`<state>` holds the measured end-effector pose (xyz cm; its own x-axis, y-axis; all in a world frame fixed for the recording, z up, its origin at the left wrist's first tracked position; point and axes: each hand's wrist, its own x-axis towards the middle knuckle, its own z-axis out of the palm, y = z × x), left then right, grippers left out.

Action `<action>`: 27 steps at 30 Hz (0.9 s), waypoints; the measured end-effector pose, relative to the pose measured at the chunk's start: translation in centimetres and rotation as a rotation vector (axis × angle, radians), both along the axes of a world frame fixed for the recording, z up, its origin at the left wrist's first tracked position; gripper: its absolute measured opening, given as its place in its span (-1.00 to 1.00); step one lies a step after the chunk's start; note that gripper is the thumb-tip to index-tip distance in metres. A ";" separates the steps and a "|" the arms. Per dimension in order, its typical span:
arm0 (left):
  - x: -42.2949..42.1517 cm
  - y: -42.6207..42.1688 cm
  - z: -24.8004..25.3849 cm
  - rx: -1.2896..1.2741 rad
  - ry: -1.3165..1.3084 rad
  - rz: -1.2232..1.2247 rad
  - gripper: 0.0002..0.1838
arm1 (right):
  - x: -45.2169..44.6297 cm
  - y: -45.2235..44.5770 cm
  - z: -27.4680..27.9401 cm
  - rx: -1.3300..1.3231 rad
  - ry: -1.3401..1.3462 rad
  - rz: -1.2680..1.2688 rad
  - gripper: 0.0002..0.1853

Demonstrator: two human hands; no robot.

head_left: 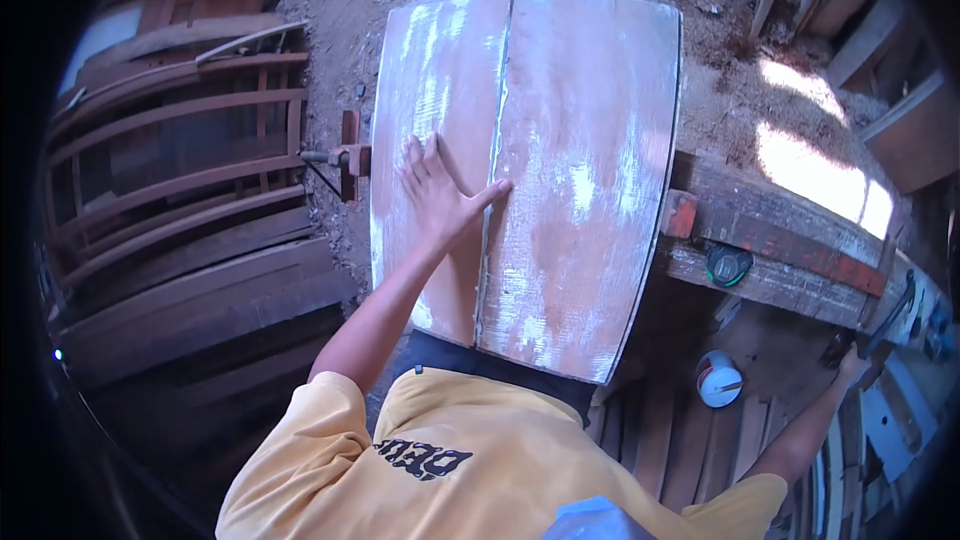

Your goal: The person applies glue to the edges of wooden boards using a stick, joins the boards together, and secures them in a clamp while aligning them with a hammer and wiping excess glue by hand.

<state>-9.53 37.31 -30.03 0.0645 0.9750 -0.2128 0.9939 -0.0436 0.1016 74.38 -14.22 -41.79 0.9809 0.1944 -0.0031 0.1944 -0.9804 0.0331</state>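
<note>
My left hand (pixel 440 190) lies on a large wooden panel (pixel 580 270), fingers stretched out and thumb reaching across the seam that runs down its length. Whitish smears cover much of the panel's face. Off to the lower right, my right hand (pixel 853 368) is closed at the end of my outstretched arm, beside a dark, narrow object; what it grips is too small and dim to make out. A bar clamp (pixel 790 252) with worn red paint shows at the panel's right edge, and a clamp jaw with a screw (pixel 350 158) is at its left edge.
A tape measure (pixel 728 265) sits on the thick beam (pixel 770 205) right of the panel. Below it stands a white tub (pixel 719 386) with a stick in it. Wooden frames (pixel 180 150) are stacked at the left. Boards (pixel 890 60) lean at the upper right.
</note>
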 end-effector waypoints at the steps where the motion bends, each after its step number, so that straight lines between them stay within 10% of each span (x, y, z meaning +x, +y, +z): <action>1: 0.1 0.1 0.1 0.009 -0.006 0.020 0.57 | -0.2 2.0 1.2 0.009 -0.006 0.020 -0.32; 3: 0.2 0.0 0.4 -0.034 0.013 0.012 0.59 | -3.4 5.2 5.2 0.480 0.538 -0.250 -0.62; 10: 0.4 0.2 0.5 -0.022 0.034 0.036 0.61 | -21.8 21.0 15.4 1.123 0.218 -0.065 -0.78; 12: 0.2 -0.1 0.6 0.017 -0.036 0.032 0.60 | -26.5 27.0 21.2 1.534 0.547 0.033 -0.76; 16: -0.6 -0.5 0.9 0.010 -0.143 0.038 0.61 | -30.5 36.5 22.7 1.316 0.416 0.416 -0.65; 21: -2.3 -4.8 1.7 -0.122 -0.029 0.185 0.64 | -45.2 45.8 25.9 1.000 0.865 0.534 -0.41; 27: -2.3 -4.8 2.4 -0.125 -0.067 0.187 0.66 | -55.3 49.0 21.6 0.690 0.545 1.059 -0.30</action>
